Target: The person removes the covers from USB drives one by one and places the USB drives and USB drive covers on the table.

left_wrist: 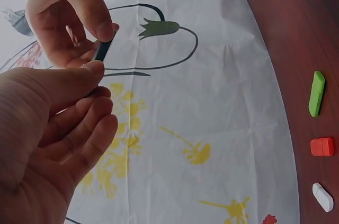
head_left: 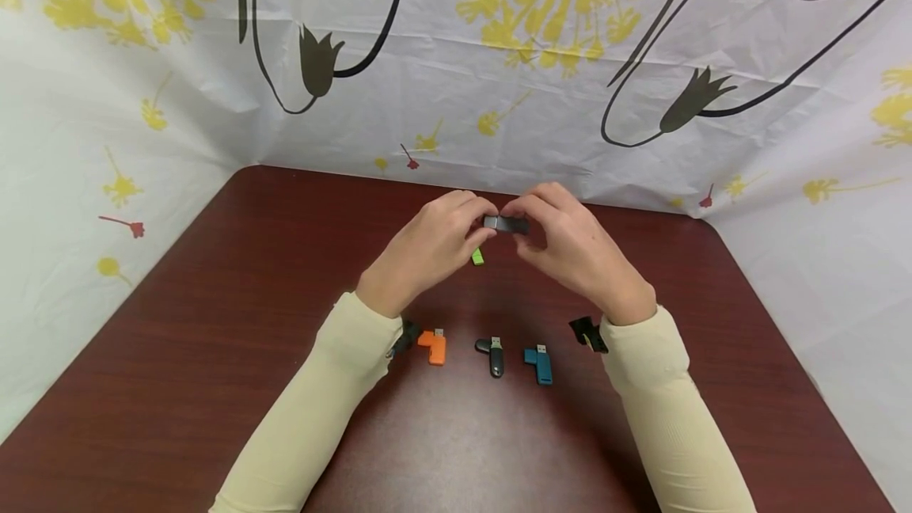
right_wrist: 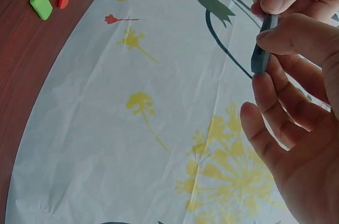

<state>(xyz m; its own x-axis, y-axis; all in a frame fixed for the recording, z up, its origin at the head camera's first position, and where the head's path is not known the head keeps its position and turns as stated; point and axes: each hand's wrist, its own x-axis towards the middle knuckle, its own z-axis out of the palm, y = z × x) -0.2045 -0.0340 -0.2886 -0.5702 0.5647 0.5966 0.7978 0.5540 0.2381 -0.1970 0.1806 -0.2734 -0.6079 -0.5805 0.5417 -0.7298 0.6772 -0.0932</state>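
Both hands hold one dark grey USB flash drive (head_left: 511, 225) between them, raised over the far part of the table. My left hand (head_left: 442, 237) pinches its lighter left end between thumb and fingers. At the darker right end, the thumb and fingers of my right hand (head_left: 570, 240) grip the body. The left wrist view has the drive (left_wrist: 104, 48) as a thin dark edge, partly hidden by fingertips. From the right wrist, more of the drive's body (right_wrist: 260, 57) shows, with the thumb on one side and fingers behind.
Nearer on the table (head_left: 285, 275) lie an orange flash drive (head_left: 437, 348), a black one (head_left: 496, 359) and a blue one (head_left: 544, 366), their metal plugs exposed. Green (left_wrist: 316, 94), red (left_wrist: 322, 146) and white (left_wrist: 322, 197) pieces lie beyond. A patterned white sheet (head_left: 427, 30) surrounds the table's far side.
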